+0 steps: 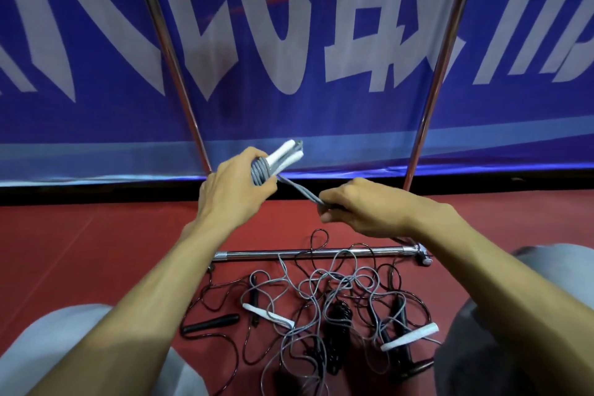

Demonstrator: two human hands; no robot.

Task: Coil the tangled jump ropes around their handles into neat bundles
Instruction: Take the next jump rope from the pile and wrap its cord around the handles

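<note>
My left hand (233, 190) grips a pair of white handles (287, 154) held together, with grey rope coiled in several turns (261, 172) around them. A short doubled stretch of grey rope (299, 191) runs taut from the coil to my right hand (353, 207), which pinches its end. Both hands are raised above the red floor. Below them lies a tangle of grey and black ropes (324, 296) with loose white handles (268, 315) (409, 336) and black handles (210, 325).
A chrome bar (315, 253) of a metal stand lies on the red floor (96, 251) just beyond the tangle, with two chrome uprights (434, 87) rising in front of a blue banner (289, 42). My knees in grey trousers (48, 347) flank the pile.
</note>
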